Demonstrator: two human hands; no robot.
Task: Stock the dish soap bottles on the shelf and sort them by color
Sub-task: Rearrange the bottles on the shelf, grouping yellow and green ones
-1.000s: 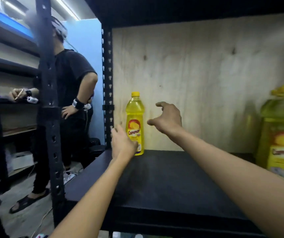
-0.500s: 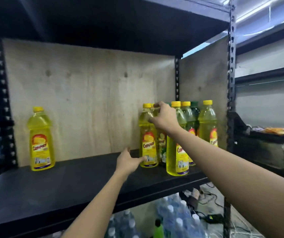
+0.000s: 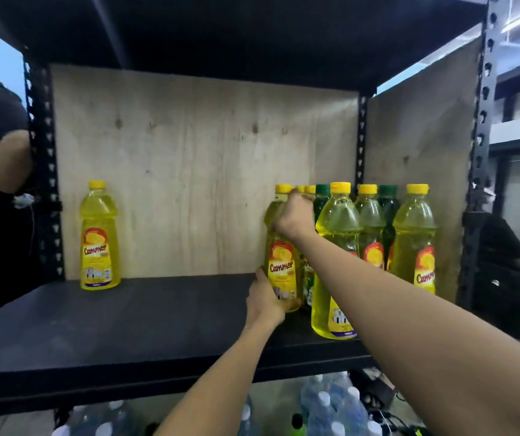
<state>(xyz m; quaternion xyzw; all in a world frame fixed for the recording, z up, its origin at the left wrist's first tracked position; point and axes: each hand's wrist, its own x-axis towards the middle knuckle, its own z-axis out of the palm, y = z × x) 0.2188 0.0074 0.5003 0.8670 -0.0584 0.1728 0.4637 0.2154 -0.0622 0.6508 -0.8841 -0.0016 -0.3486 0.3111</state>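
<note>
While arms reach, both hands (image 3: 293, 217) grip yellow bottle (image 3: 280, 272)

Upright yellow bottle (image 3: 282, 262) amid shelf's (image 3: 126, 325) right cluster.

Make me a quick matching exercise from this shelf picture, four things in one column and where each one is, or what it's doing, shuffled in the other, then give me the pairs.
Column one:
1. left hand
2. right hand
3. lone yellow bottle
4. green-capped bottle

Column two:
A. standing alone at the shelf's left end
B. wrapped around the upper part of the held yellow bottle
C. at the held bottle's base
D. standing within the cluster at the right end

Pairs: 1-C, 2-B, 3-A, 4-D
</note>
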